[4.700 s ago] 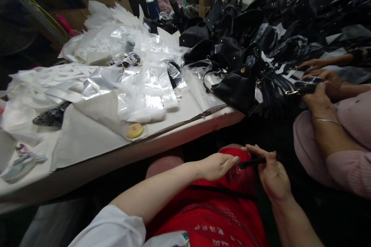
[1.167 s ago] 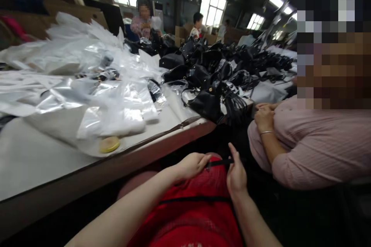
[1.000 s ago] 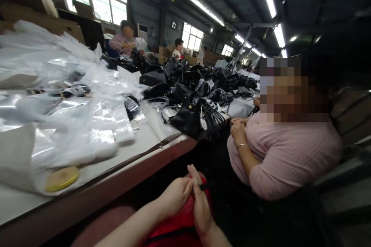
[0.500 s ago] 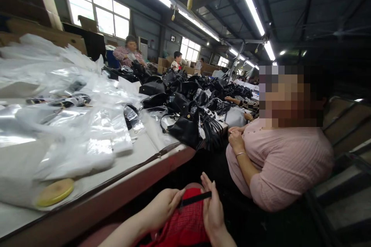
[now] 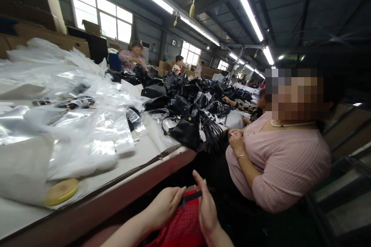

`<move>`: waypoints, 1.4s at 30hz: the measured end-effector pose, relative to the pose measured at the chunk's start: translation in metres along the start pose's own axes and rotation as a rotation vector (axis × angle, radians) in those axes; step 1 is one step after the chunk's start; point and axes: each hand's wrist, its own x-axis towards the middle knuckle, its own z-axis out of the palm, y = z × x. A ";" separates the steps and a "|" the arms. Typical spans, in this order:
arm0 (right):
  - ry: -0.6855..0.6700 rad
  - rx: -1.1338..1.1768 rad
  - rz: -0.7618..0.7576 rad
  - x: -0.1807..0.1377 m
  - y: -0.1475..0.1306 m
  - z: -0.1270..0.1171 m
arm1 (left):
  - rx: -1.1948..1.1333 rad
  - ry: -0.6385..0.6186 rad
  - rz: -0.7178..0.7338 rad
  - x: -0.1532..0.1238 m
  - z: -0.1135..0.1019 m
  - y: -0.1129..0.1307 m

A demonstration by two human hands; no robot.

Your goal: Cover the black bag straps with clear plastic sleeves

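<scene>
Head view, tilted pretty far up, so the hands only just make it in at the bottom middle of the frame. Left hand [image 5: 164, 208] and right hand [image 5: 207, 211] sit close together over a red cloth [image 5: 181, 227] on the lap. A short black strap [image 5: 191, 197] bridges the small gap between them, tilted so its right end is higher. Left grip is pinched on the strap's lower end, fingertips curled in on it. Right hand has its fingers standing mostly straight up with the strap's upper end meeting them. The thumb is hidden, so I can't tell if that grip is clamping the strap or only resting against it.

Just above the hands runs the brown edge of a long white desk [image 5: 145, 153], heading diagonally toward the middle of the frame. At the lower left there's a flat yellow disc [image 5: 62, 192] on it, touching a heap of clear plastic bags [image 5: 98, 135] that fills the left side. Further along, mid-frame, is a big pile of black handbags [image 5: 187, 133], the nearest one right at the desk edge. On the right a neighbour in a pink top [image 5: 285, 162] sits beside the desk, with the neighbour's hands [image 5: 237, 141] held together near that nearest bag. Cardboard boxes [image 5: 37, 11] are at the upper left, with windows [image 5: 100, 17] next to them.
</scene>
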 end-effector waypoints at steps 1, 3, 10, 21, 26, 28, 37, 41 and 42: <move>-0.086 -0.031 -0.006 -0.003 -0.001 0.004 | -0.025 0.000 0.020 0.000 0.002 0.002; -0.211 -0.023 0.012 -0.008 -0.001 0.012 | -0.070 0.004 0.051 -0.001 0.007 0.005; -0.054 -0.015 -0.055 0.012 -0.018 0.012 | -0.115 0.054 -0.033 0.000 0.000 -0.007; -0.095 0.033 -0.278 0.071 -0.125 0.063 | -0.044 0.483 0.147 0.025 -0.051 0.051; -0.416 -0.137 -0.337 0.070 -0.138 0.092 | -0.116 0.557 0.083 0.034 -0.072 0.069; -0.385 -0.047 -0.311 0.072 -0.146 0.099 | -0.134 0.573 0.045 0.035 -0.077 0.073; -0.470 0.017 -0.206 0.078 -0.183 0.117 | -0.316 0.587 0.118 0.036 -0.086 0.095; -0.478 0.002 -0.328 0.074 -0.203 0.129 | -0.323 0.640 0.178 0.038 -0.099 0.115; -0.436 0.019 -0.369 0.075 -0.211 0.130 | -0.328 0.637 0.180 0.038 -0.101 0.117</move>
